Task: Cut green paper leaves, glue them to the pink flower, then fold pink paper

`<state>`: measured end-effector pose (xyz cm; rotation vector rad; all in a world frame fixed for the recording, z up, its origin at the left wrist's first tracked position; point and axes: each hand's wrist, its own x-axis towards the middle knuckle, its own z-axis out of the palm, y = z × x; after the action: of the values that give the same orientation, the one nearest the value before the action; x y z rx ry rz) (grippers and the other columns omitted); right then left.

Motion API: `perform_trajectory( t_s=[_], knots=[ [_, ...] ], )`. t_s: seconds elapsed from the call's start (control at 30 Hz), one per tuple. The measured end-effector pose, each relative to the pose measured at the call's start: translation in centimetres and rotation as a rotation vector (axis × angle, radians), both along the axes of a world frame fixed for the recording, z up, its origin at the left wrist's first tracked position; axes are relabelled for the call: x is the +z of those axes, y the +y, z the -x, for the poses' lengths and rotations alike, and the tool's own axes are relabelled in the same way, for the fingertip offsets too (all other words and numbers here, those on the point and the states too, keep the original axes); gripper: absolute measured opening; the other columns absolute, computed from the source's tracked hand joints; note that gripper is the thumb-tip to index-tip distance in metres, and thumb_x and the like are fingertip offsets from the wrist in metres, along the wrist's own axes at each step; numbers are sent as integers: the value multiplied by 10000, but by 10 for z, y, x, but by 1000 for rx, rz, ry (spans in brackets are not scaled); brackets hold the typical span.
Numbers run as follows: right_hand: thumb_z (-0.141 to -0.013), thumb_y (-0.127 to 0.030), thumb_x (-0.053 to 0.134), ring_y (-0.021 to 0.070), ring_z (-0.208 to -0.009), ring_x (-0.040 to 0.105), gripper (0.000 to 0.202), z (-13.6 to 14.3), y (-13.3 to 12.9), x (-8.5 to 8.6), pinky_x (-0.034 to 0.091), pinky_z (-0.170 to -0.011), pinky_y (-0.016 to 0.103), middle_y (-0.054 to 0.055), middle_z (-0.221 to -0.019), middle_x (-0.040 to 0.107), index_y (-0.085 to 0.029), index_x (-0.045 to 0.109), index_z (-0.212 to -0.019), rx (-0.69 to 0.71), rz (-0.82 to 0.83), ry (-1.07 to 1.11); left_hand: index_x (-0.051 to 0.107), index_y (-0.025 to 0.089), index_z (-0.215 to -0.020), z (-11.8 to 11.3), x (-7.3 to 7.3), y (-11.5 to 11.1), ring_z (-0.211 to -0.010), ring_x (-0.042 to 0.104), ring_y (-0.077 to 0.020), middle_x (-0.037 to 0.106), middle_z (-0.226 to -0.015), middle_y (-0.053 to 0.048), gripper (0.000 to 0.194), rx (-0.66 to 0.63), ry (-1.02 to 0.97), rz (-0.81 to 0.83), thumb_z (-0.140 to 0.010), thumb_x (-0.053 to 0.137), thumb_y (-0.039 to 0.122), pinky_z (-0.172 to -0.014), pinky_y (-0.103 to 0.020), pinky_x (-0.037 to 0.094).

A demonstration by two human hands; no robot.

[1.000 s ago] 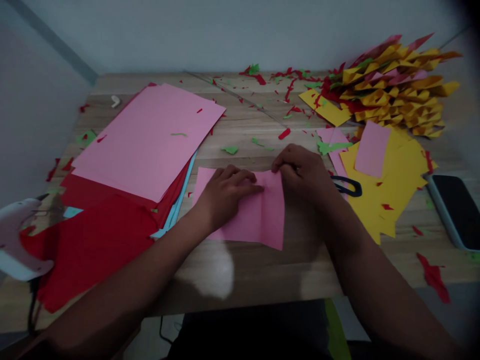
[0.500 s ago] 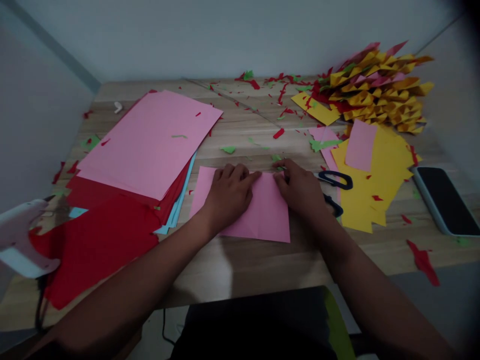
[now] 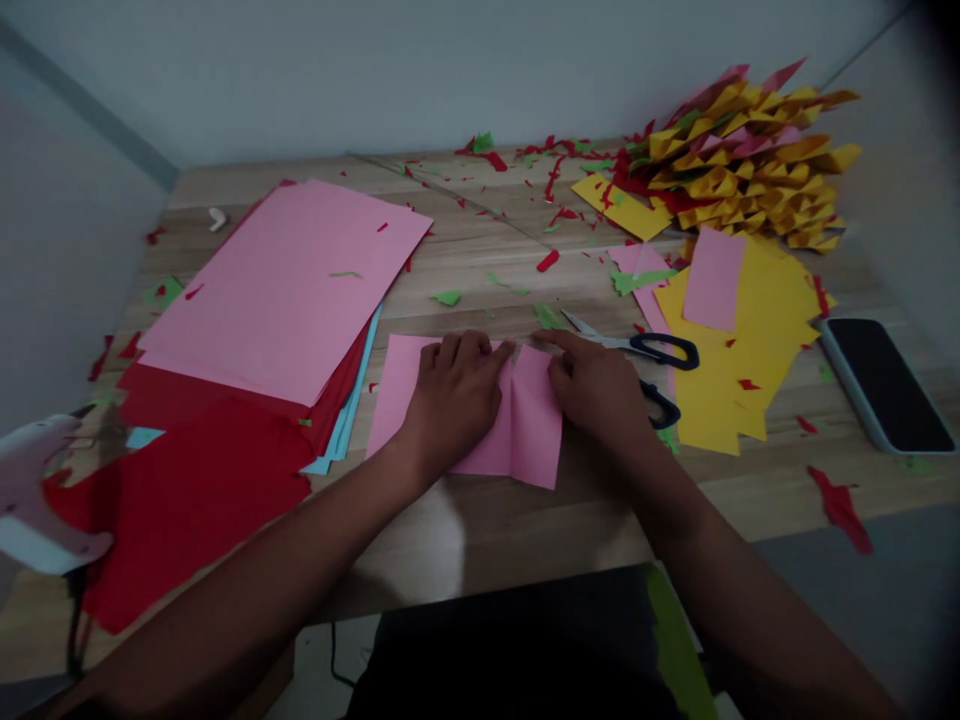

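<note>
A pink sheet (image 3: 491, 450) lies on the wooden table in front of me, with an upright crease right of its middle and its right part tilted up. My left hand (image 3: 459, 395) rests on the sheet, fingers bent but apart, the index fingertip near the top of the crease. My right hand (image 3: 592, 375) is at the sheet's right edge, thumb and curled fingers closed on it, index finger stretched left along the top. Dark-handled scissors (image 3: 664, 350) lie partly behind my right hand, blades pointing left.
Large pink sheets (image 3: 300, 290) cover red and blue paper at left, beside a red piece (image 3: 187, 500) and a white glue gun (image 3: 37, 490). Yellow sheets (image 3: 712, 390), a phone (image 3: 889, 385) and a folded-paper cluster (image 3: 757, 160) are at right. Scraps litter the table.
The right part of the pink sheet has lifted along the crease, and its right edge has moved left. More of the scissors shows. The whole view has shifted slightly.
</note>
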<state>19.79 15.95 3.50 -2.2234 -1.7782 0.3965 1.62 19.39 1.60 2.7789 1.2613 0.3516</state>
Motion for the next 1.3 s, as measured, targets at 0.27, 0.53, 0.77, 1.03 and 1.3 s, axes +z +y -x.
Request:
perform_trajectory(
  t_s=[0.27,0.53,0.77,1.03,1.3],
  knots=[
    [-914,-248,444,254,-711,652,538,7,-25,-8,485,-695,383,96,-897,749,-180,507,-1444,-41,-89,157,394,175,-1532,4,-6,-4,-1501,308,-331,360,-1623,-121,536,-61,21,74,-1020,402,336,-1229,-577,186],
    [-915,-390,523,259,-693,669,588,8,-46,-1,460,-649,371,68,-833,747,-194,466,-1467,-131,-47,284,354,147,-1548,3,-6,-3,-1527,262,-332,307,-1644,-124,554,-67,59,82,-1026,392,332,-1236,-591,169],
    [-918,-263,459,227,-639,644,582,11,-73,1,456,-640,350,0,-669,684,-216,429,-1497,-110,-40,319,367,173,-1547,3,-8,-4,-1522,279,-327,320,-1641,-112,544,-64,39,62,-1026,392,324,-1234,-588,182],
    [-937,-467,541,308,-998,658,645,32,-78,-1,522,-882,478,151,-1083,703,-166,407,-1491,-212,-205,196,376,204,-1548,4,-7,-2,-1527,271,-317,328,-1639,-106,546,-61,10,101,-1022,409,346,-1240,-591,184],
    [-926,-363,570,358,-1254,560,687,42,-68,-9,477,-1003,534,206,-1407,565,-171,315,-1534,-155,-227,196,378,184,-1540,5,-5,-2,-1521,289,-298,336,-1638,-84,523,-50,24,98,-1031,357,303,-1245,-556,184]
  ],
)
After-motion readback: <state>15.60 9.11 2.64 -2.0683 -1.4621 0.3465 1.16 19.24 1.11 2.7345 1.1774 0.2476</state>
